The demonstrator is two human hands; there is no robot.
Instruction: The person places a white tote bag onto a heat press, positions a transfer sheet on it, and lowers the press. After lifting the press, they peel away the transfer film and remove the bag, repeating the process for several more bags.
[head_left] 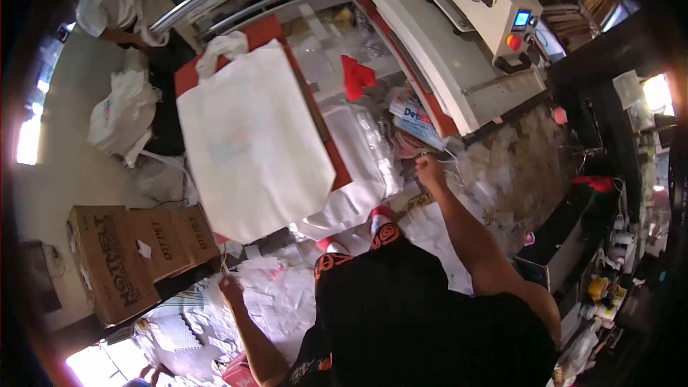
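A white tote bag (251, 140) lies flat on the red press plate (269, 32), its handles at the far end and a faint print in its middle. My right hand (428, 170) is closed with curled fingers, in front of the heat press and close to a printed plastic bag (417, 120). Low on the left, my left hand (231, 290) has its fingers drawn together below the tote's near corner, beside the cardboard box. What either hand holds, if anything, I cannot tell. Another white sheet or bag (344, 204) lies partly beneath the plate.
The heat press (459, 50) has a lit control box (514, 32) at upper right. A red cloth piece (356, 77) lies behind. Cardboard boxes (143, 251) stand left; white scraps (279, 297) cover the floor. Another person (115, 11) is at upper left, near white bags (123, 115).
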